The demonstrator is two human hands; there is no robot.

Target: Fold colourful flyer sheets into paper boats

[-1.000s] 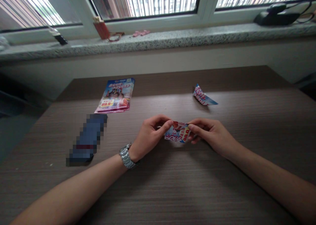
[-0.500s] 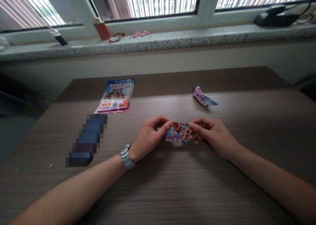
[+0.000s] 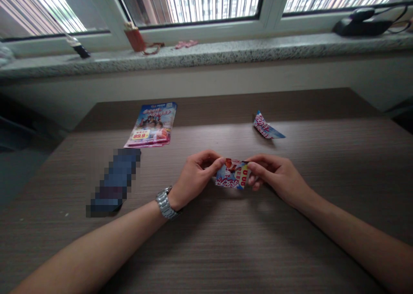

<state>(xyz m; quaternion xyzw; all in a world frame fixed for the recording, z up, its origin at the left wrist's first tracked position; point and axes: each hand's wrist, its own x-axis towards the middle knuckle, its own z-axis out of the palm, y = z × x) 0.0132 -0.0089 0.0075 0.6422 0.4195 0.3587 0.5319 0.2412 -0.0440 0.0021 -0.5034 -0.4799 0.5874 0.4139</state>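
Head view: both hands work at one small paper [image 3: 230, 173] in the middle of the desk [image 3: 206, 251], in front of the person. The left grip [image 3: 196, 176] is clamped on the paper's left end, thumb on the near face and fingers behind. The right grip [image 3: 274, 173] pinches the right end much the same way, its thumb over the yellow printed patch, with some fingers curled below. The paper is tilted toward the camera; whether its lower edge touches the desk I cannot tell.

As for how far things have got, one folded piece [image 3: 266, 126] sits farther back on the right, let go of and well apart from both hands. Its two raised sides meet at a crease, so I would count it as shaped, though perhaps not finished. The paper in hand looks much smaller than the flyers [image 3: 153, 124], which suggests that it has been folded down or cut; its layers are too small to make out. Its outline is a plain four-sided one, unlike the winged look of the folded piece, so I judge it to be partway. The flyers lie flat in a pile at back left, unfolded.
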